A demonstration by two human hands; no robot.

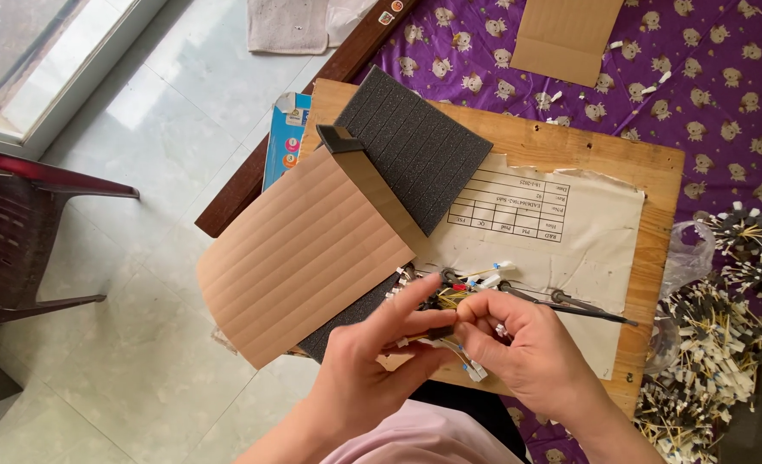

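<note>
Your left hand [365,361] and right hand [518,348] were pinched on a small wire bundle [446,335], raised off the board [656,180] for close handling.

Matt black foam sheet [415,146], ribbed brown cardboard [304,258], raw wooden board [647,172].

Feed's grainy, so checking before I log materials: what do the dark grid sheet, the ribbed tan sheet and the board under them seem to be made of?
The dark grid sheet looks like charcoal foam: matte, porous, scored into strips. The ribbed tan sheet looks like corrugated cardboard, with parallel flutes and a dull brown face. The board appears to be unfinished plywood or wood, pale with grain and a worn edge.
</note>
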